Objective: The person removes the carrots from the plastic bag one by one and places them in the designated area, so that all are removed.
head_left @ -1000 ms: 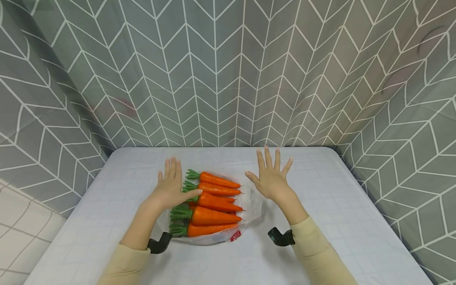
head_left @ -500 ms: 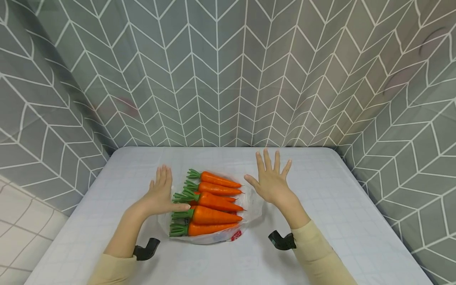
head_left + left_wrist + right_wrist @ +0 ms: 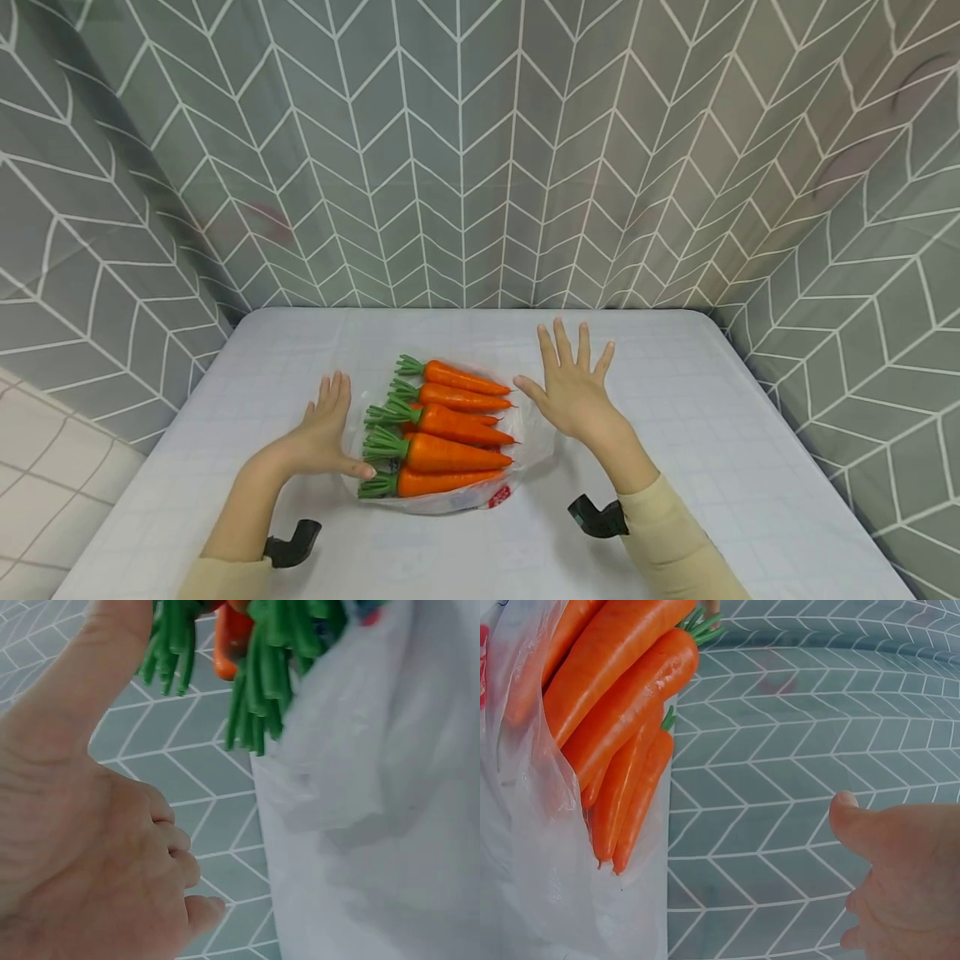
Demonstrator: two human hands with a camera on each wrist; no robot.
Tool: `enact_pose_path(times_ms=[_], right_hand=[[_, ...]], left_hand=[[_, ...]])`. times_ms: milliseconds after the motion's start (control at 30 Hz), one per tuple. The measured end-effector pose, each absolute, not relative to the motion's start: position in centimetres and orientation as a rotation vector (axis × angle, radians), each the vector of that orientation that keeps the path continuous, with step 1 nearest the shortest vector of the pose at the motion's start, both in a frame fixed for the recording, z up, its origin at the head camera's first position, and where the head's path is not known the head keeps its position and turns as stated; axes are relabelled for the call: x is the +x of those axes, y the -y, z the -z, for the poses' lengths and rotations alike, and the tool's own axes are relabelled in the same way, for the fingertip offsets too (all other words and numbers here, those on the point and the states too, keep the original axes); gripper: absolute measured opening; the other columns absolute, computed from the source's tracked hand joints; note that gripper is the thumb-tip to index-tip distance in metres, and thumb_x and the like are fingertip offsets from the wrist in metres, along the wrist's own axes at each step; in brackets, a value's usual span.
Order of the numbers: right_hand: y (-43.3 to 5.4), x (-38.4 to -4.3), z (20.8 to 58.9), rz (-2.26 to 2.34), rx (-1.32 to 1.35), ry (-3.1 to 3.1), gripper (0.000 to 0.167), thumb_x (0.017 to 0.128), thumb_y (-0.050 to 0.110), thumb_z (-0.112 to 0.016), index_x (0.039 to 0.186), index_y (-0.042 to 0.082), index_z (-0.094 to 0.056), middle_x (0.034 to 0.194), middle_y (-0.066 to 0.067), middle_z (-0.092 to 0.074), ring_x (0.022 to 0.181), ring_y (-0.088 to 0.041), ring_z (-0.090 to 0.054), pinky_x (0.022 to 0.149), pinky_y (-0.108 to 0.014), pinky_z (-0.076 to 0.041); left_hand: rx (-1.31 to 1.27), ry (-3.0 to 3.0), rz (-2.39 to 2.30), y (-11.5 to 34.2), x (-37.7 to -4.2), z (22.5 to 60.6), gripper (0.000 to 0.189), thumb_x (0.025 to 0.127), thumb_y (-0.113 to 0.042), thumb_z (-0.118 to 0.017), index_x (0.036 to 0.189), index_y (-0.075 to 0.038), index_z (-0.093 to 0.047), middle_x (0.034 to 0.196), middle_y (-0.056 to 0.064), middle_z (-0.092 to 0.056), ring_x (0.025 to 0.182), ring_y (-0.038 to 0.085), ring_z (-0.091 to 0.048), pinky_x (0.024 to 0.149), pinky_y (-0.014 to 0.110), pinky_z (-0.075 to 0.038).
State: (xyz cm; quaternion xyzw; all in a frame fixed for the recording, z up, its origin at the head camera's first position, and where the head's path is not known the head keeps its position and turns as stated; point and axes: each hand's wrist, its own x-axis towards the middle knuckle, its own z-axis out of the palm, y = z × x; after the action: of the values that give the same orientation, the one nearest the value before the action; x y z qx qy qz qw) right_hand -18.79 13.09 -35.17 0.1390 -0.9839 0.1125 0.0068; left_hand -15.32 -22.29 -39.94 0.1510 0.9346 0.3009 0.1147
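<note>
Several orange carrots (image 3: 450,454) with green stem ends lie side by side on a clear plastic bag (image 3: 536,433) in the middle of the table. Their green ends face left and their tips face right. My left hand (image 3: 318,437) is at the left of the bag, fingers straight and thumb stretched toward the lowest stems; whether the thumb touches them I cannot tell. To the right of the bag, my right hand (image 3: 577,396) has its fingers spread and holds nothing. Both wrist views show the carrots (image 3: 274,660) (image 3: 622,697) apart from the palms.
A white cloth covers the table (image 3: 480,562). Grey curtains (image 3: 480,167) with white chevron lines stand behind and at both sides. Black wrist mounts (image 3: 294,543) (image 3: 597,517) stick out from both forearms. A white tiled surface (image 3: 52,467) shows at the lower left.
My left hand has moved left and nearer to me, from over the green stems to beside the bag. The right hand has stayed almost where it was. The carrots lie as before.
</note>
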Motion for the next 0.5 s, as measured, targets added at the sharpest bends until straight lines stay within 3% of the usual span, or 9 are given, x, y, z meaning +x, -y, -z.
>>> enact_pose_path(times_ms=[500], right_hand=[[-13.5, -18.4, 35.4, -0.368, 0.461, 3.067, 0.083, 0.098, 0.054, -0.042, 0.154, 0.004, -0.005, 0.159, -0.020, 0.003, 0.139, -0.047, 0.021, 0.100, -0.071, 0.020]], left_hand=[[0.420, -2.696, -0.881, 22.8, -14.7, 41.3, 0.146, 0.055, -0.037, -0.093, 0.143, 0.018, 0.009, 0.149, 0.039, 0.017, 0.137, 0.050, 0.020, 0.105, 0.071, 0.004]])
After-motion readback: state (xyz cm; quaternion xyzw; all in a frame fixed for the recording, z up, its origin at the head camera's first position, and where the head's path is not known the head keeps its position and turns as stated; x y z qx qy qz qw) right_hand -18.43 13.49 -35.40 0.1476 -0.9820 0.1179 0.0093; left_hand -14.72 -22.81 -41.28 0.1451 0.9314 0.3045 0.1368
